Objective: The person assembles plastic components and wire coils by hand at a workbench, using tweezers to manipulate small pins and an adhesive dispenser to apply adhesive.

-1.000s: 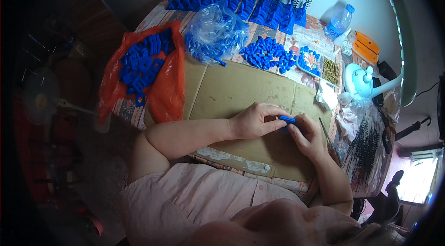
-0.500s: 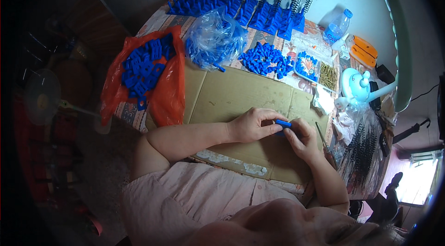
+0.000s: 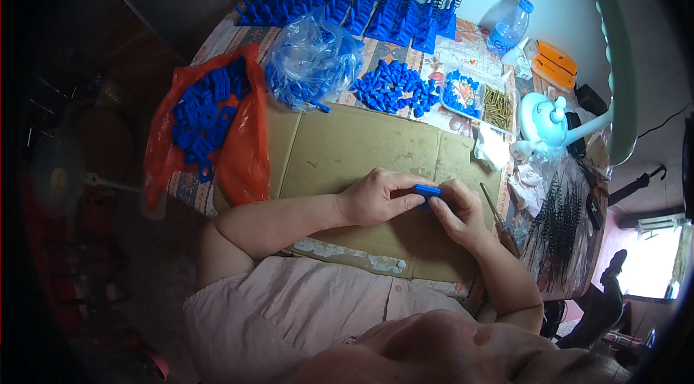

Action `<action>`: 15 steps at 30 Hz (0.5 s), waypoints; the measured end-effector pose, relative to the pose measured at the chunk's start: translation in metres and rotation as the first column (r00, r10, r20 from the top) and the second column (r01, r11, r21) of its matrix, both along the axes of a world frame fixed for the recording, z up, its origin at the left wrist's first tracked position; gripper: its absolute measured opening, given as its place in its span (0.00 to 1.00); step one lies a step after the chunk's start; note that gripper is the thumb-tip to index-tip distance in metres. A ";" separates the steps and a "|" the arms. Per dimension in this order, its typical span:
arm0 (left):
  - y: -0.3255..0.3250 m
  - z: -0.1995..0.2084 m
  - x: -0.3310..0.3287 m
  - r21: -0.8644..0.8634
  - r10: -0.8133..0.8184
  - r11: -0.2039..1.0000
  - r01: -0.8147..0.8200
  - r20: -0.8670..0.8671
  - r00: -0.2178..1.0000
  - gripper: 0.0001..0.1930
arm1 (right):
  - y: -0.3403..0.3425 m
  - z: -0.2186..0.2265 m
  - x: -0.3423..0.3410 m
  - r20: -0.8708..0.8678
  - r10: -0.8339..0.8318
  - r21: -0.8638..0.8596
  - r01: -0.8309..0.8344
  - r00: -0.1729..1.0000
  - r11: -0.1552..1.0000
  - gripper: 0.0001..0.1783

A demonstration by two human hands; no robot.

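Note:
Both hands meet over the cardboard sheet. A small blue plastic piece, rectangular with a ridged edge, is pinched between them. My left hand is closed on its left end, thumb below and forefinger above. On its right end, the fingers of my right hand are closed too, the thumb pressing from the near side. Part of the piece is hidden by the fingers. A thin screwdriver-like tool lies just right of my right hand.
At the left, a red bag holds blue plastic parts; a clear bag stands beside it. Beyond lie a pile of blue cones, a tray of brass-coloured pieces and blue bases with springs. A lamp and black springs are at right.
The whole view has shifted, so the scene sits a little further left. Both hands keep hold of the blue plastic piece, which looks slightly turned between the fingers.

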State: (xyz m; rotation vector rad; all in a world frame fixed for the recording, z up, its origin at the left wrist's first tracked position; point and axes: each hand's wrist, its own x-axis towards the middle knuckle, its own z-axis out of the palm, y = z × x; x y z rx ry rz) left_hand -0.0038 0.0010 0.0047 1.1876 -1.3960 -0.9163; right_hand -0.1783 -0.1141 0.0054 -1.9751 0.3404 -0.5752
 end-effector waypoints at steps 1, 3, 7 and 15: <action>0.000 0.001 0.000 0.011 0.002 1.000 -0.002 -0.003 1.000 0.14 | 0.000 -0.001 0.001 0.009 -0.001 -0.001 0.001 1.000 1.000 0.06; 0.002 0.001 0.002 0.040 -0.014 0.999 0.015 -0.004 1.000 0.14 | 0.000 0.000 0.001 0.016 -0.001 -0.003 0.001 1.000 1.000 0.06; 0.003 0.007 0.002 0.158 -0.045 0.986 0.053 -0.057 0.997 0.14 | -0.001 0.001 0.001 0.038 0.038 0.005 -0.039 0.999 0.999 0.06; 0.001 0.001 0.002 0.049 -0.015 0.999 0.015 -0.003 1.000 0.14 | 0.000 0.006 0.001 -0.013 0.046 0.031 -0.045 0.999 0.998 0.06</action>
